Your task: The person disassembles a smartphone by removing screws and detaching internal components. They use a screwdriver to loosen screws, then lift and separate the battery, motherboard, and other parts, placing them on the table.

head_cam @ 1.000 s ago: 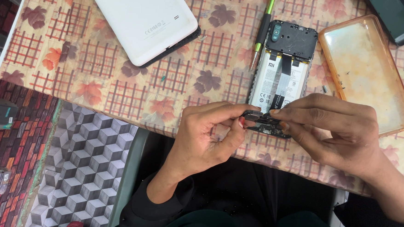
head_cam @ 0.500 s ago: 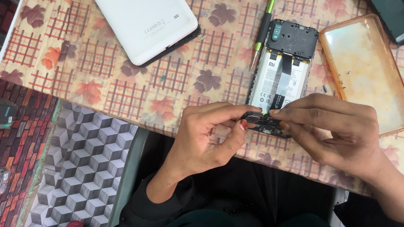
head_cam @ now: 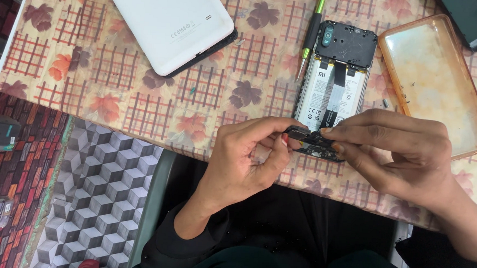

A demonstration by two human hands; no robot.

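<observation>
Our left hand point(head_cam: 245, 161) pinches the left end of a small black part point(head_cam: 314, 145) at the bottom edge of the open phone point(head_cam: 336, 85), which lies on the surface point(head_cam: 142, 102) near its front edge. The part looks thin, light and fragile, so we judge its edges the safest hold. Our right hand point(head_cam: 400, 153) grasps its right end from above, fingertips point(head_cam: 331, 132) closed on it.

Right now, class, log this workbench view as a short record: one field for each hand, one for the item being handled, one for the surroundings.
left hand: left hand pinches the small black plastic part
right hand: right hand grips the part's other end
item: opened black phone with exposed silver battery, flat on the leaf-patterned tablecloth
surroundings: white tablet face down; green screwdriver; clear orange phone case
</observation>
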